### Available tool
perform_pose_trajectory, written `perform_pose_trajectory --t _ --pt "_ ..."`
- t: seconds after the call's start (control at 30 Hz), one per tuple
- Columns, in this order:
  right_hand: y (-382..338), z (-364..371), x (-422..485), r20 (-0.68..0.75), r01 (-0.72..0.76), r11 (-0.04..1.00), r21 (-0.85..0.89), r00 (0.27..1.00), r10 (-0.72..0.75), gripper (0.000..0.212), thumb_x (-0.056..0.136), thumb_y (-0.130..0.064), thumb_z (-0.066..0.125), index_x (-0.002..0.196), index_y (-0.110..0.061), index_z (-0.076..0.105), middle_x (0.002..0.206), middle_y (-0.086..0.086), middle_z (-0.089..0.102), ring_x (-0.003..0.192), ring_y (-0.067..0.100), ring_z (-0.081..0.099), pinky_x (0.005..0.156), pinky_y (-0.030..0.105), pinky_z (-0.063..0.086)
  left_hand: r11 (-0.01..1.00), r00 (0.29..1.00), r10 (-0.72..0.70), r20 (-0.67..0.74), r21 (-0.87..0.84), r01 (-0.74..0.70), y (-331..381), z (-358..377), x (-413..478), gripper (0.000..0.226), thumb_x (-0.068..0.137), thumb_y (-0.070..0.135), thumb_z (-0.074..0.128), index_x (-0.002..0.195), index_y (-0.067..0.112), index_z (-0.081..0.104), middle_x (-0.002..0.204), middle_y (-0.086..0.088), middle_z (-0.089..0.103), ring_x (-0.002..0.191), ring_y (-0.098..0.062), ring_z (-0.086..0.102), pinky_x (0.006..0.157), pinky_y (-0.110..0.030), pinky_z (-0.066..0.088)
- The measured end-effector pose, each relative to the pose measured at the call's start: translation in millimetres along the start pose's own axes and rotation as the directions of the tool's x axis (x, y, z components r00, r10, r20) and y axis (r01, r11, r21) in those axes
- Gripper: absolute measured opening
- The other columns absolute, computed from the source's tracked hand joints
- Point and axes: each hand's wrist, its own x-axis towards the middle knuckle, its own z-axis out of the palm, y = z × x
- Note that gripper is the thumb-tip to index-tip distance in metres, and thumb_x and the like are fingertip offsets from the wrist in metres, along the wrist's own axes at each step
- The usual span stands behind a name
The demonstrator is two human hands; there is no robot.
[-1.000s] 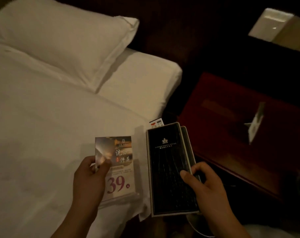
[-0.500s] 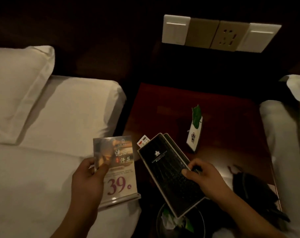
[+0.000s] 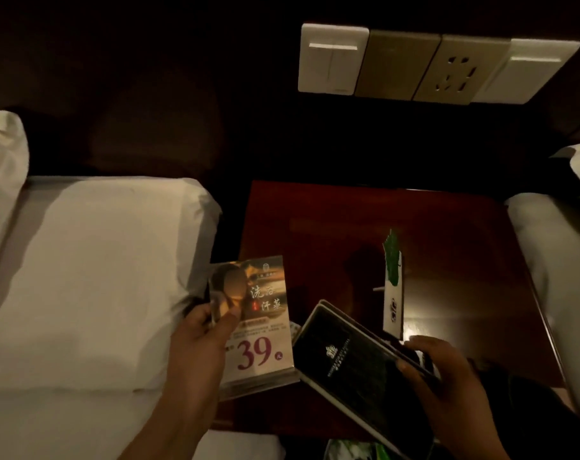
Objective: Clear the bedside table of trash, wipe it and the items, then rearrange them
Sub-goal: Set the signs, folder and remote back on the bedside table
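Head view: the left hand (image 3: 200, 336) pinches the acrylic price stand (image 3: 265, 330) by its upper left edge, over the bench's (image 3: 315, 224) front left corner. It looks stiff, light and slick. The right hand (image 3: 448, 393) grips the black folder (image 3: 348, 376), flat and rigid, by its right edge, near the upright tent card (image 3: 394, 303).

We saw the bedside table (image 3: 331, 220) between left bed (image 3: 99, 277) and right bed (image 3: 554, 260), a tent card (image 3: 394, 300) on it, switch panel (image 3: 398, 66) behind
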Motion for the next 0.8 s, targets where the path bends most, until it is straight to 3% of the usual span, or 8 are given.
perform_pose_trajectory --t 0.07,0.1,0.2,0.33,0.43,0.6,0.7,0.8 --pt "-9 3 -5 -0.082 -0.054 0.998 -0.027 0.995 0.051 0.038 0.076 -0.020 0.079 0.101 -0.044 0.063 0.115 -0.013 0.061 0.113 0.018 0.055 0.088 0.044 0.050 1.000 0.999 -0.010 0.049 -0.012 0.010 8 1 12 0.011 0.093 0.025 0.064 0.094 0.023 0.075 0.093 -0.011 0.079 0.085 -0.032 0.076 0.086 -0.059 0.057" --pt "-12 5 -8 -0.115 -0.072 0.997 -0.019 0.991 0.069 0.042 0.075 -0.016 0.080 0.101 -0.044 0.062 0.117 -0.010 0.061 0.114 0.020 0.054 0.090 0.046 0.050 1.000 0.998 -0.016 0.067 -0.025 0.018 11 1 18 0.012 0.093 0.024 0.064 0.097 0.022 0.075 0.094 -0.011 0.079 0.084 -0.031 0.077 0.081 -0.054 0.059" --pt "-20 8 -12 -0.192 -0.025 0.999 0.031 0.981 0.030 0.050 0.072 -0.005 0.082 0.100 -0.041 0.063 0.112 -0.011 0.064 0.108 0.017 0.057 0.087 0.030 0.049 0.998 0.991 -0.006 0.131 -0.056 0.014 24 5 37 0.015 0.092 0.023 0.064 0.101 0.022 0.076 0.096 -0.010 0.079 0.086 -0.028 0.077 0.071 -0.041 0.058" --pt "-31 2 0 -0.274 0.059 0.992 0.115 0.961 -0.025 0.041 0.077 -0.003 0.077 0.101 -0.035 0.066 0.111 -0.010 0.065 0.108 0.005 0.058 0.089 0.005 0.043 0.994 0.978 0.084 0.188 -0.080 -0.070 50 22 60 0.016 0.092 0.023 0.064 0.102 0.021 0.077 0.101 -0.009 0.078 0.094 -0.028 0.075 0.078 -0.042 0.056" --pt "-32 -4 18 -0.327 0.051 0.964 0.261 0.944 0.038 0.043 0.077 0.001 0.074 0.102 -0.033 0.068 0.110 -0.012 0.065 0.104 0.002 0.060 0.087 0.007 0.045 0.982 0.966 0.172 0.194 -0.112 -0.152 65 44 79 0.020 0.093 0.024 0.066 0.110 0.015 0.073 0.106 -0.009 0.077 0.099 -0.027 0.074 0.084 -0.044 0.056" --pt "-31 -11 43 -0.298 0.035 0.927 0.373 0.951 0.084 0.038 0.080 -0.003 0.072 0.098 -0.037 0.067 0.110 -0.015 0.067 0.101 0.002 0.062 0.078 0.025 0.051 0.963 0.946 0.257 0.195 -0.133 -0.234 71 95 110 0.010 0.093 0.015 0.065 0.096 0.022 0.072 0.096 -0.002 0.079 0.094 -0.021 0.075 0.071 -0.032 0.057" --pt "-24 -10 51 -0.302 0.043 0.913 0.405 0.949 0.089 0.036 0.081 0.000 0.072 0.094 -0.034 0.069 0.108 -0.014 0.069 0.099 0.007 0.065 0.075 0.020 0.053 0.968 0.943 0.238 0.231 -0.139 -0.210 66 112 129 0.017 0.092 0.011 0.065 0.087 0.026 0.072 0.095 0.000 0.078 0.097 -0.023 0.074 0.080 -0.039 0.058" --pt "-25 -10 62 -0.308 0.055 0.914 0.402 0.948 0.079 0.035 0.081 -0.003 0.072 0.090 -0.036 0.069 0.104 -0.015 0.070 0.095 0.007 0.066 0.067 0.009 0.049 0.973 0.933 0.217 0.288 -0.141 -0.183 67 117 149 0.013 0.093 0.008 0.062 0.095 0.018 0.070 0.108 -0.008 0.075 0.107 -0.029 0.070 0.095 -0.050 0.053"
